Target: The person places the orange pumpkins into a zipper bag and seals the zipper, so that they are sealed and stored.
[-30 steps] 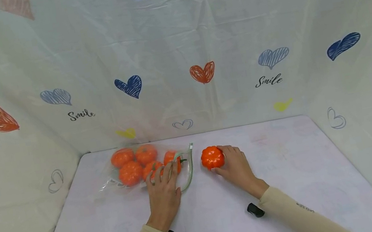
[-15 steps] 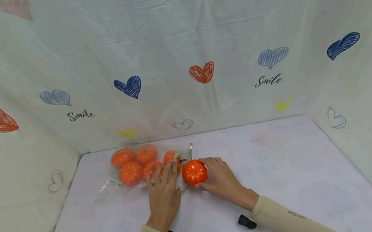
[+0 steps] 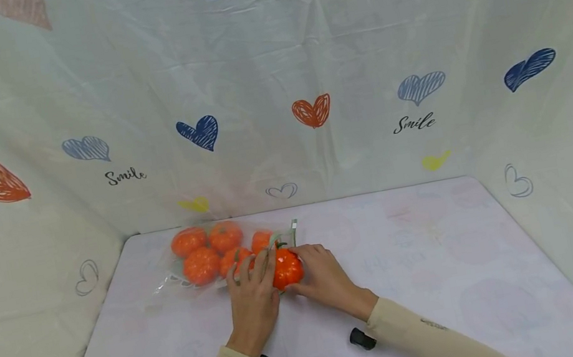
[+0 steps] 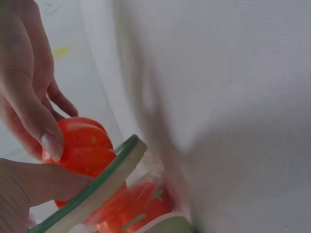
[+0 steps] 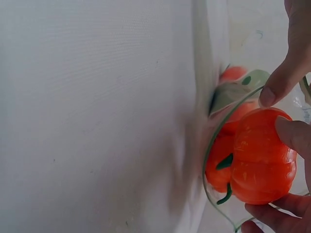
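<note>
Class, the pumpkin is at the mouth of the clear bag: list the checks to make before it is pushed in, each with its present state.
1. Right hand grips the pumpkin: ok.
2. Left hand holds the green-edged bag mouth open: ok.
3. Pumpkin lined up with the opening: ok, it sits at the rim.
4. Room inside the bag: cannot tell; five pumpkins already fill much of it.
5. Bag lies flat on the table: ok.
6. Bag free of tears: cannot tell.

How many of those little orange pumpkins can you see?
6. Five pumpkins lie inside the clear bag at the table's far left; the sixth pumpkin is in the right hand at the bag's mouth, which the left hand holds open. Others may be hidden.
</note>
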Motion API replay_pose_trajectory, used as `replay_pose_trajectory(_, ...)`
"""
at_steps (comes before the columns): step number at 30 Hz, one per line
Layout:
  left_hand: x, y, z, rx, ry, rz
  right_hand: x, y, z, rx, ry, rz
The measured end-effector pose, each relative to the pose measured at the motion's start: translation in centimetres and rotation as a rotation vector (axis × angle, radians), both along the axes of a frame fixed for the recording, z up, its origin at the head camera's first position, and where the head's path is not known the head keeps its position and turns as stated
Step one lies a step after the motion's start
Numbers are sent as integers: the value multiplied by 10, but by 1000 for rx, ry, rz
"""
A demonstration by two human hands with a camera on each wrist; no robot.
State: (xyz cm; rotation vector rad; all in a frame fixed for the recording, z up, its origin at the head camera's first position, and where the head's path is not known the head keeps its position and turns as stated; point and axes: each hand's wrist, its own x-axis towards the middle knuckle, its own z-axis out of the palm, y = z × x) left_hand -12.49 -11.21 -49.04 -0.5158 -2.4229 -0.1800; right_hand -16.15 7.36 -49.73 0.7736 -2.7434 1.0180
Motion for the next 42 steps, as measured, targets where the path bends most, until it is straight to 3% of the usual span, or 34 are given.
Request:
replay_pose_trajectory(24,3,2,-3,-11,1,-15,-26,-25,-10,131,-5,6)
replay_pose_trajectory(42,4,1,-3,-10,-4,-4,-25,-25,-16,167,124,17)
